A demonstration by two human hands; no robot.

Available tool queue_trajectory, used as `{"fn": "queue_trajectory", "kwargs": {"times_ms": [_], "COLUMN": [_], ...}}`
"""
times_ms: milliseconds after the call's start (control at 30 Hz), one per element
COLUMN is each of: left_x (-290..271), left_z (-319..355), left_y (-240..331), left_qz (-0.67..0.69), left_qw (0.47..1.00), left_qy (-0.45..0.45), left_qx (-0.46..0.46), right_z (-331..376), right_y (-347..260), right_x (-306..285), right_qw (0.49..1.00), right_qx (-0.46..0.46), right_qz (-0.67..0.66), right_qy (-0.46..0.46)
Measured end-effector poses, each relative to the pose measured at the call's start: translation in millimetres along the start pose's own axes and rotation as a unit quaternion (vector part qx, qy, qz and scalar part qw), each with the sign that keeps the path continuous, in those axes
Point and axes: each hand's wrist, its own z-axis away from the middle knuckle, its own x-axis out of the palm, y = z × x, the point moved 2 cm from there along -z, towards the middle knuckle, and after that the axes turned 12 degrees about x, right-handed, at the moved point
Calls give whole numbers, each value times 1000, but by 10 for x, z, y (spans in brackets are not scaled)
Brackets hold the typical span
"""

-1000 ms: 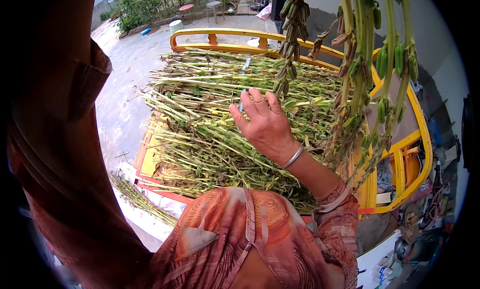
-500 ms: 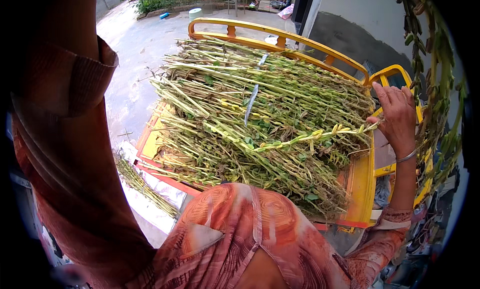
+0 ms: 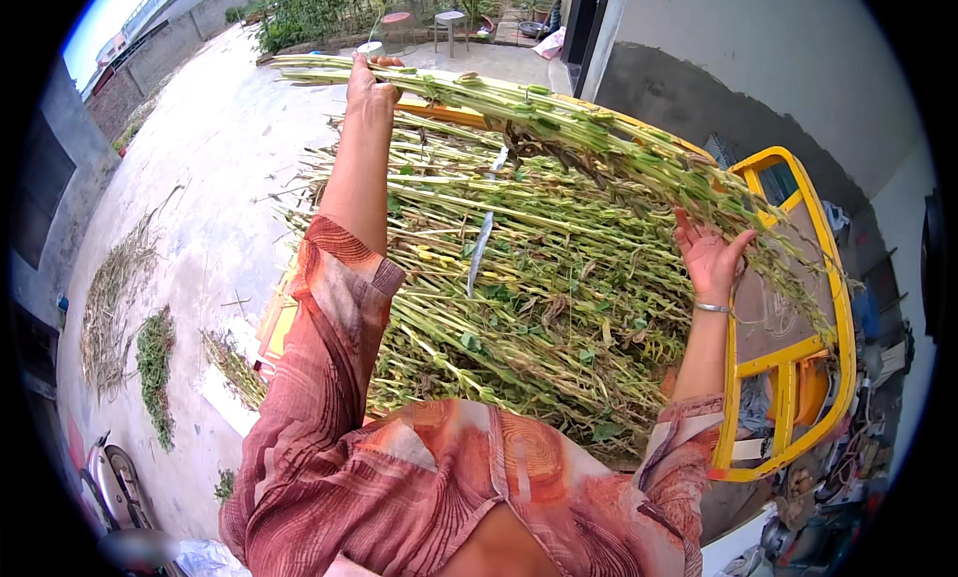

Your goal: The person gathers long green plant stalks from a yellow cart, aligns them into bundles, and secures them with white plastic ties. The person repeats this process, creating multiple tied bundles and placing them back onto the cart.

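A long bundle of green sesame stalks [image 3: 569, 118] with pods stretches above the far side of a yellow cart. My left hand [image 3: 371, 86] is closed around its bare stem end at the upper left. At the leafy, pod-covered end on the right, my right hand [image 3: 711, 263] is open, palm up and fingers spread, just under the stalks; whether it touches them I cannot tell. Beneath both arms lies a thick pile of cut sesame stalks [image 3: 519, 308], stems toward the left. A pale strip [image 3: 480, 253] crosses part of the pile.
The cart's yellow rail frame [image 3: 843, 308] rises at the right beside a grey wall [image 3: 738, 38]. Dry stalks [image 3: 115, 298] and a green heap of plants [image 3: 156, 378] lie on the concrete at left. A wheeled vehicle [image 3: 120, 482] stands lower left. Stools [image 3: 450, 23] are at the back.
The bundle hanging at the far right now lies across the cart's far side, its stem end in my left hand. My right hand has let go of a single stalk and opened.
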Motion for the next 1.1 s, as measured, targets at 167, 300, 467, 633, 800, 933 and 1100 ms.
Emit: {"fn": "queue_trajectory", "kwargs": {"times_ms": [167, 300, 467, 633, 800, 933, 1100], "left_x": [-1902, -2598, -2558, -2399, -2459, -2429, -2451], "left_z": [-315, -605, -628, -520, -567, -639, -646], "left_y": [-800, -822, -766, -871, -782, -863, -779], "left_qz": [-25, -43, -30, -58, -148, -149, -207], "left_qw": [985, 986, 977, 965, 944, 938, 923], "left_qy": [171, 161, 204, 232, 255, 289, 309], "left_qx": [-13, 19, 48, 109, 145, 123, 96], "right_z": [-487, -744, -1326, -1881, -1966, -1665, -1137], "right_y": [892, 1424, 1264, 1047, 1362, 1181, 1209], "right_x": [-760, -1433, -1378, -1469, -1539, -1495, -726], "right_qw": [944, 911, 923, 877, 842, 922, 659], "right_qx": [64, 105, 44, 120, 204, 86, -163], "right_qz": [-113, -131, -51, 70, 142, -3, 571], "right_qy": [302, 377, 378, 460, 480, 377, 462]}}
